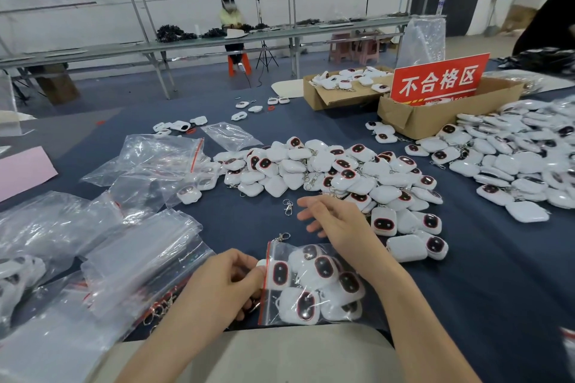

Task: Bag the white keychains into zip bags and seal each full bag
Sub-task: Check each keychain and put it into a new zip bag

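A clear zip bag (314,286) with a red seal strip lies at the table's near edge, holding several white keychains with dark oval faces. My left hand (228,280) pinches the bag's open mouth at the red strip, where one white keychain sits. My right hand (329,222) hovers above the bag with fingers spread and relaxed, holding nothing. A big heap of loose white keychains (329,171) lies just beyond it. One loose metal clasp (288,206) lies on the blue cloth near my right fingertips.
Stacks of empty zip bags (140,255) and filled bags (161,162) cover the left. Another keychain heap (522,162) fills the right. Two cardboard boxes (417,118) stand behind, one with a red sign (438,81). A person sits at a far bench.
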